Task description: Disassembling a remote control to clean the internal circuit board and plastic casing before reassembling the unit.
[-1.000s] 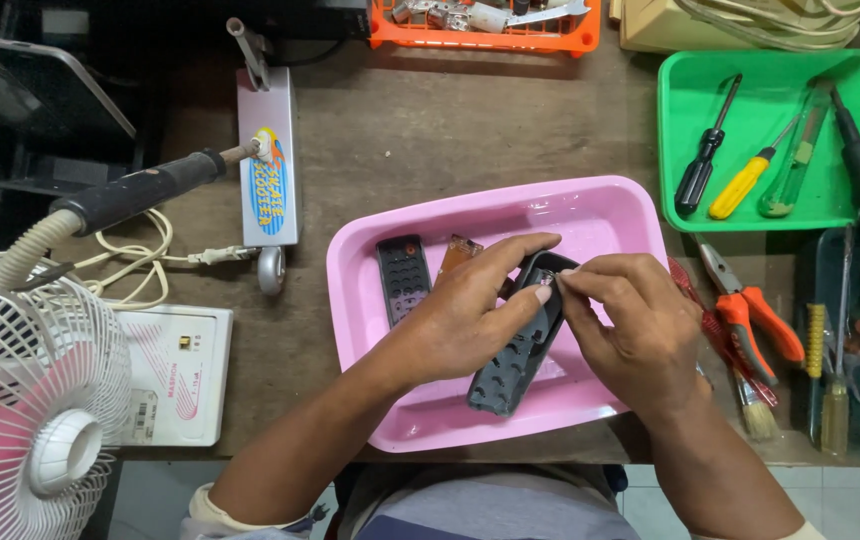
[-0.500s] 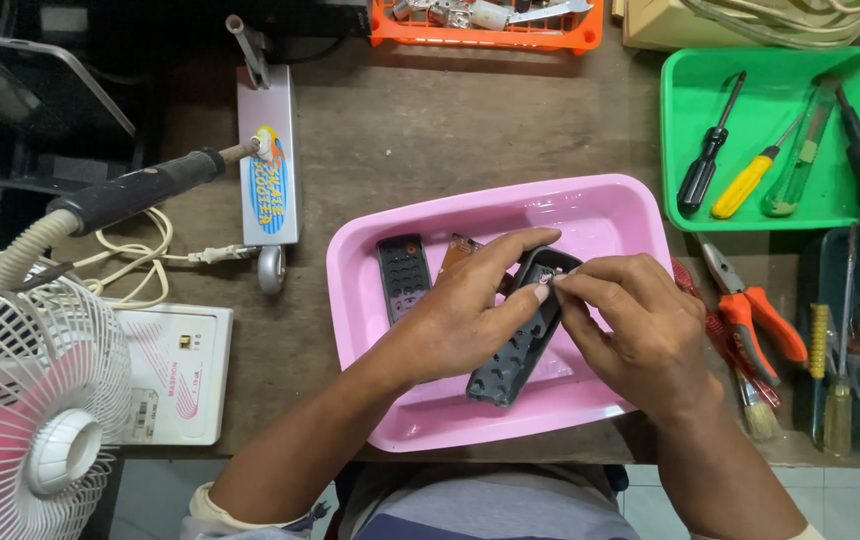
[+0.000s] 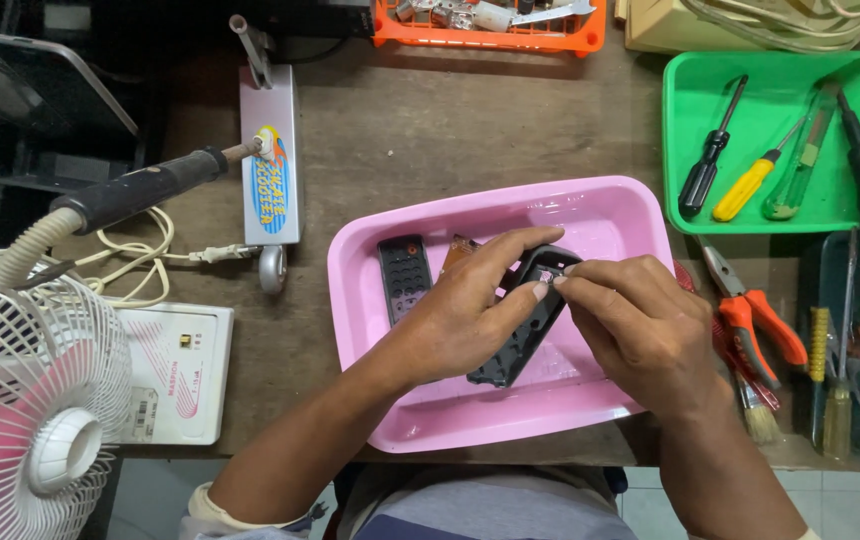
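Observation:
Over a pink tray [image 3: 600,215], my left hand [image 3: 465,310] grips a black remote shell [image 3: 515,345], its hollow inside facing up. My right hand [image 3: 640,325] pinches at the shell's upper end with thumb and forefinger, where a small pale part shows. What the fingertips hold is too small to tell. A black remote front with buttons [image 3: 403,275] lies in the tray to the left of my hands. Beside it a brown circuit board [image 3: 458,250] is partly hidden by my left fingers.
A green tray [image 3: 850,210] with screwdrivers stands at the right. Orange-handled pliers [image 3: 755,315], a brush and other tools lie right of the pink tray. A soldering iron [image 3: 140,190] and its stand [image 3: 270,170] are at the left, with a white fan [image 3: 25,400] and a white box [image 3: 175,370].
My hands have stayed on the black shell over the tray. The right fingertips have shifted slightly at its upper end.

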